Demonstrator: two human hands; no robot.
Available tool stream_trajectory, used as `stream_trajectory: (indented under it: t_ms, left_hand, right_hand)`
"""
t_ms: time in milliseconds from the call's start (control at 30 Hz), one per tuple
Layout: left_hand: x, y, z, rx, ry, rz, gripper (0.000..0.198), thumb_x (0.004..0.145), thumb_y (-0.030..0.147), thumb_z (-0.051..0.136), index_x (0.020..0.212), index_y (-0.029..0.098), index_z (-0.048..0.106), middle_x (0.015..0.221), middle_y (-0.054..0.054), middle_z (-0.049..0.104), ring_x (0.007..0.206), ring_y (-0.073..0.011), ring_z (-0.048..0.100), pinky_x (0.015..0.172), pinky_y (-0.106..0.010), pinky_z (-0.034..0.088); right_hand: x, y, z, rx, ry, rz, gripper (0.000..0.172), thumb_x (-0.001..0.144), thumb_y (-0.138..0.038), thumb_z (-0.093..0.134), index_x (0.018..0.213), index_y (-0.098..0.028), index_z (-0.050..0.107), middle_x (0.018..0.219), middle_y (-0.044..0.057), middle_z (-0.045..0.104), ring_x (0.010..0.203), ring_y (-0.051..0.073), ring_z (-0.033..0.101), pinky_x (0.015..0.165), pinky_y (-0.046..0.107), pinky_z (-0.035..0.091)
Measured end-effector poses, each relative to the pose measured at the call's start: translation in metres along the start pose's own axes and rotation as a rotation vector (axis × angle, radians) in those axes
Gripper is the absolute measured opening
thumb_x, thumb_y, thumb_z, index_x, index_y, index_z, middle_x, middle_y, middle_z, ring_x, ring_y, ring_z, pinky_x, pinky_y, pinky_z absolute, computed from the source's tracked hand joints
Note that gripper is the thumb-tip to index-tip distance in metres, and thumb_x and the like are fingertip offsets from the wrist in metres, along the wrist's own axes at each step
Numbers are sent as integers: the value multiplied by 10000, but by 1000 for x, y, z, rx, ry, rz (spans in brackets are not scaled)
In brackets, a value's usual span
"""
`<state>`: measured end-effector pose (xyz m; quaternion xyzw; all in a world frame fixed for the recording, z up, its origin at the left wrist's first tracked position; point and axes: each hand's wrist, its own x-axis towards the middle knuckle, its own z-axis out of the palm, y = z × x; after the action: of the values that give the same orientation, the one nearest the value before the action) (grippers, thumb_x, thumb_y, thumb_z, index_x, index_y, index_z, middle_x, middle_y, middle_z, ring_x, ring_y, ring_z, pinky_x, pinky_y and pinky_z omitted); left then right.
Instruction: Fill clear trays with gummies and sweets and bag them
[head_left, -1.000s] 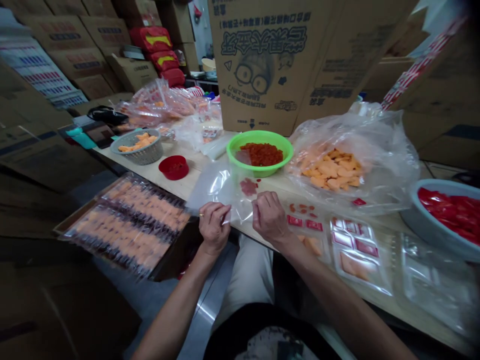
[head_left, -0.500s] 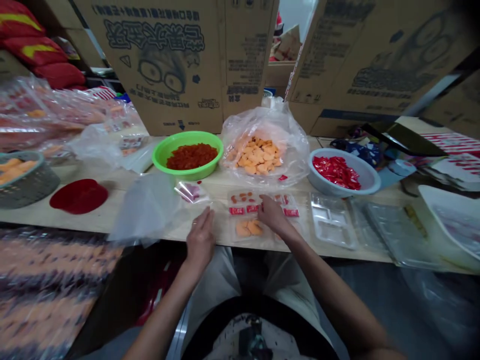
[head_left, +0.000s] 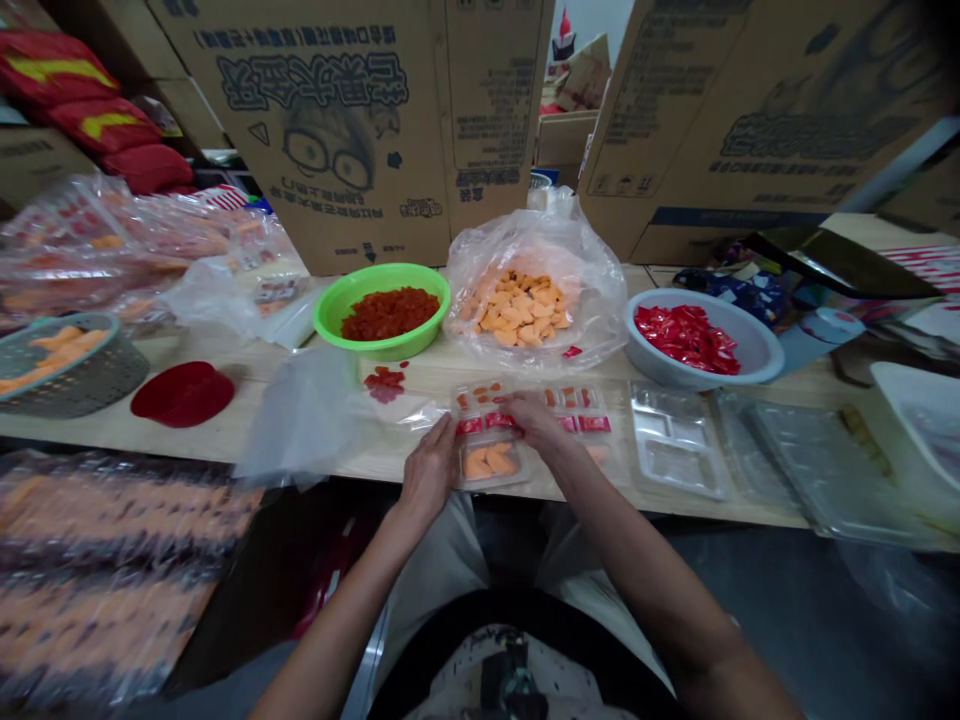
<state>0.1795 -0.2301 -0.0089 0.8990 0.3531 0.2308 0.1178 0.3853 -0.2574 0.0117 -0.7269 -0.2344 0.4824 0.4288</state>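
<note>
A clear plastic tray (head_left: 490,481) lies in front of me, with orange chip-like pieces (head_left: 491,460), red packets (head_left: 470,426) and small reddish-brown pieces in its compartments. My left hand (head_left: 431,468) has its fingers closed at the tray's left edge. My right hand (head_left: 534,420) reaches across the tray's upper right side, fingers bent down onto it and partly hidden. Beside it sits a second filled tray (head_left: 611,460), partly behind my right forearm. Crumpled clear film (head_left: 412,412) lies by my left fingertips, near some loose red pieces (head_left: 385,383).
Behind stand a green bowl (head_left: 324,318) of reddish pieces, a plastic bag (head_left: 469,345) of orange pieces and a pale blue bowl (head_left: 761,355) of red packets. Empty trays (head_left: 675,440) lie right. A red bowl (head_left: 184,393) and plastic sheets (head_left: 300,420) lie left.
My left hand has moved right and forward to the tray's edge. My right hand has moved slightly left. The tray has shifted a little left, and the film no longer covers the red pieces.
</note>
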Motion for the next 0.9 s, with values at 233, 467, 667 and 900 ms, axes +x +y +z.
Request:
stream_trajectory:
  t_ms: [233,467,667,900]
  left_hand:
    - [32,65,-100,-53,398,553,586,889,-15,426,1440,180,467,1395,-107,579,1361,-239,471,1106,-445,467]
    - [14,39,-32,16,-143,418,411,893,5,413,1256,94,583,1324,-175,612,1283,-282,549,970,-422,563]
    - [8,38,-33,74,-437,18,387,849,25,455,1161,133,656,1359,-157,590,1235,-318,580,961,-470,548]
    - [19,31,-39,-153,-318,203,608,855,66,458,1457,148,434,1530,-158,414,1393,-252,436,1090,-420,466]
  right_hand:
    - [-32,-2,-84,300,-32,8,342,648,-187,652,990,-177,650,734,15,654,545,105,569,456,181,425]
    - [-83,17,-195,384,201,-62,395,647,-253,761,1024,-199,657,662,0,639,493,107,574,387,164,327]
    - [-120,20,-171,399,20,-14,434,651,-252,777,1075,-221,692,800,30,697,551,116,589,466,207,434]
    - [-128,20,-66,424,-686,188,391,636,-295,783,987,-137,713,722,17,671,531,94,553,482,195,424]
